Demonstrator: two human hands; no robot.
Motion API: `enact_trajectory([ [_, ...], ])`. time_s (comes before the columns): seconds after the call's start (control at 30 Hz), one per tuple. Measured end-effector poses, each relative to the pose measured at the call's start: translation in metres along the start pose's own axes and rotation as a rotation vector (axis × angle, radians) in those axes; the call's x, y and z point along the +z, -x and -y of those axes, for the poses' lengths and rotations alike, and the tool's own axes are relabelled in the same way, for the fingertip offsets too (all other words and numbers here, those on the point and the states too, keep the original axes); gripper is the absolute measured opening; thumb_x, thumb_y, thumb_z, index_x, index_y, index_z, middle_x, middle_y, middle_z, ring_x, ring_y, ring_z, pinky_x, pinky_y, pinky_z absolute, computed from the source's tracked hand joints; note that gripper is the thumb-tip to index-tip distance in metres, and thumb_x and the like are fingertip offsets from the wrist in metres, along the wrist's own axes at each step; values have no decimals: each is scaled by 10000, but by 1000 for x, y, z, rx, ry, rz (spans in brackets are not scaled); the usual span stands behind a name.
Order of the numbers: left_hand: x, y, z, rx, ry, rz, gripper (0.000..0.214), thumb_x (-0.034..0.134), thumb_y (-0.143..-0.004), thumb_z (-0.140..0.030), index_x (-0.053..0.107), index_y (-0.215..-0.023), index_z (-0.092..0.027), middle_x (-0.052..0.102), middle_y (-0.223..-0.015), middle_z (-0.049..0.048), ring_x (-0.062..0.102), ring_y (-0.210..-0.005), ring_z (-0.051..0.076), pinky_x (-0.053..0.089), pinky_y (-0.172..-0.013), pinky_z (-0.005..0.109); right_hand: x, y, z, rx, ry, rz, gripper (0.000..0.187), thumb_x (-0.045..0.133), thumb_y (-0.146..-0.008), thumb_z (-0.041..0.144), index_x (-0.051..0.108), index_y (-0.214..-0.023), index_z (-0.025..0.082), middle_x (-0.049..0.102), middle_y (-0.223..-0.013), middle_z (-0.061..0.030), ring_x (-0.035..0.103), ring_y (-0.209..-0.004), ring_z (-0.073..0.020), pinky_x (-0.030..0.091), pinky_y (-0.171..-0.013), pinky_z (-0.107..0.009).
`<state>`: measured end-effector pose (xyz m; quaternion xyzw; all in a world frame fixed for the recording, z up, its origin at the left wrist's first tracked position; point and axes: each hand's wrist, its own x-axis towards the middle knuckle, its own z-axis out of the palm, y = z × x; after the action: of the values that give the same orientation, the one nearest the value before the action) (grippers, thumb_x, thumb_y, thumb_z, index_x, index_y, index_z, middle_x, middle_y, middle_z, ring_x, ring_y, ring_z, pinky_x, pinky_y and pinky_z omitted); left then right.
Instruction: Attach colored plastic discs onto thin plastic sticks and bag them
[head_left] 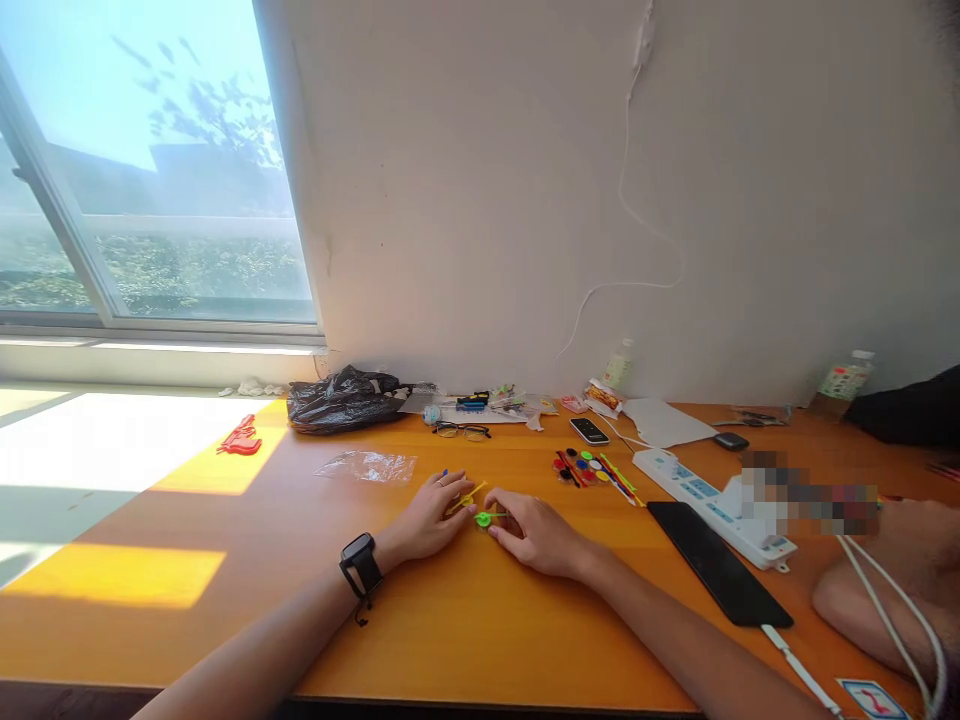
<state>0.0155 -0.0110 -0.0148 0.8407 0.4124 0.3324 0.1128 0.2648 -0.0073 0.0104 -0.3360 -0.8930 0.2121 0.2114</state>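
Both hands rest low over the middle of the wooden table (420,630). My left hand (425,517), with a black watch (361,563) on its wrist, has thumb and fingers about a small yellow plastic piece with a thin stick (469,497). Just behind its fingertips a bit of something blue (445,472) shows. The curled fingers of my right hand (538,532) are at a small bright green round plastic piece (484,519), whose thin stem runs between finger and thumb. The two pieces are close together, partly covered by fingers.
To the right lie colourful discs and sticks (581,467), a power strip (705,500), a black tablet-like slab (716,560) and another person's arm (862,590). Farther back are glasses (461,432), a phone (589,430) and a black plastic bag (345,400). A red toy pistol (241,437) lies left.
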Motion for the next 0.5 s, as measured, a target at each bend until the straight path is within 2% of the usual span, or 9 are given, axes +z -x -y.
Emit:
enact_trajectory([
  [0.1,-4,0,-8,49,41,62,347,459,-1095,-432,687,-1274,-240,707,-1269,125,640,-1197,278,489,-1081,467,3,-1,-3,-57,-3,-8,102,561,-982,220,633,-1055,215,699,-953,-34,618,-807,-176,441,-727,-273],
  [0.17,-5,2,-13,68,73,76,356,480,-1088,-449,679,-1298,-242,703,-1298,130,633,-1233,286,490,-1097,466,5,-1,-6,-82,-10,-19,139,536,-983,184,652,-1054,212,710,-990,-50,636,-856,-188,471,-775,-290],
  [0.33,0,8,-18,100,154,56,516,688,-974,-489,614,-1424,-248,675,-1379,158,635,-1280,315,523,-1092,477,1,-1,-2,-149,-64,-2,292,608,-922,161,686,-1200,210,727,-1204,-109,665,-1124,-256,514,-1002,-387],
  [0.5,3,8,-18,114,156,45,601,825,-848,-524,663,-1359,-252,689,-1358,153,663,-1248,327,547,-1060,469,-2,1,-1,-190,-161,68,478,708,-877,223,651,-1351,211,658,-1406,-139,606,-1315,-292,455,-1156,-464],
])
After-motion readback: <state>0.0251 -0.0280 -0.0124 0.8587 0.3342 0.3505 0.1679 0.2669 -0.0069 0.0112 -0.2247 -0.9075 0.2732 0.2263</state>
